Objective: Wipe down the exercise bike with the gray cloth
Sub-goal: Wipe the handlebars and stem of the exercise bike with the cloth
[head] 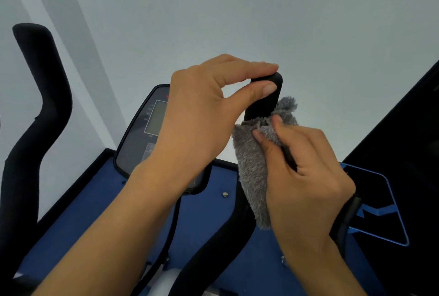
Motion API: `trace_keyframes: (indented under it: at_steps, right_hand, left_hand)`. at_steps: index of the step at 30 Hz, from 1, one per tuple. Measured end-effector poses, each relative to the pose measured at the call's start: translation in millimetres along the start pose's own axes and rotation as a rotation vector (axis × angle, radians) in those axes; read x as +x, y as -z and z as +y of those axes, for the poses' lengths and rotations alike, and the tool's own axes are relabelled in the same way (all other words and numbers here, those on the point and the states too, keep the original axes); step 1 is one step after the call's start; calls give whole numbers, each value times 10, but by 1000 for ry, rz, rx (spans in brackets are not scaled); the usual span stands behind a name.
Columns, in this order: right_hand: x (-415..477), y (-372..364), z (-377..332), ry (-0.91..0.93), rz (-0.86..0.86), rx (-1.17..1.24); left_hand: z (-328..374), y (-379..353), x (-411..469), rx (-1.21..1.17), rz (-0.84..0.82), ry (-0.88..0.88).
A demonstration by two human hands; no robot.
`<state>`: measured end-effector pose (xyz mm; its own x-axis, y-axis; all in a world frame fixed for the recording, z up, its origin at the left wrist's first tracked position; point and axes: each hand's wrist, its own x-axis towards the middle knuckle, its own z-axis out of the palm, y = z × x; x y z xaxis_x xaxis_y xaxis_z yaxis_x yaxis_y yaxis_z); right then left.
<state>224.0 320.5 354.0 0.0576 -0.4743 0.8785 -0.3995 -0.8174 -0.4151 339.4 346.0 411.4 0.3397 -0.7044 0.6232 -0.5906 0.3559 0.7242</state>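
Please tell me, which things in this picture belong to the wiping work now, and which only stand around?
In use:
- gray cloth, wrapped around the handlebar grip
- right hand, holding the cloth
- left hand, pinching the grip's top

Not touched now:
- console
- other handlebar
- blue panel

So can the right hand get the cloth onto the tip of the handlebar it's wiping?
Probably not yet: the left hand pinches the handlebar tip, covering it. The right hand holds the gray cloth wrapped just below it.
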Motion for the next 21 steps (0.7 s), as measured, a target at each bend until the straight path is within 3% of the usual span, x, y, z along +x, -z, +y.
trace_keyframes:
  at_steps: [10, 16, 21]
  right_hand:
    - [155, -97, -118, -136, 119, 160]
    - [-15, -57, -70, -153, 33, 99]
    - [18, 98, -75, -409, -95, 211]
  left_hand:
    - [-10, 13, -2, 11, -1, 5]
    - [-22, -20, -21, 18, 17, -5]
    - [-56, -22, -101, -17, 0, 12]
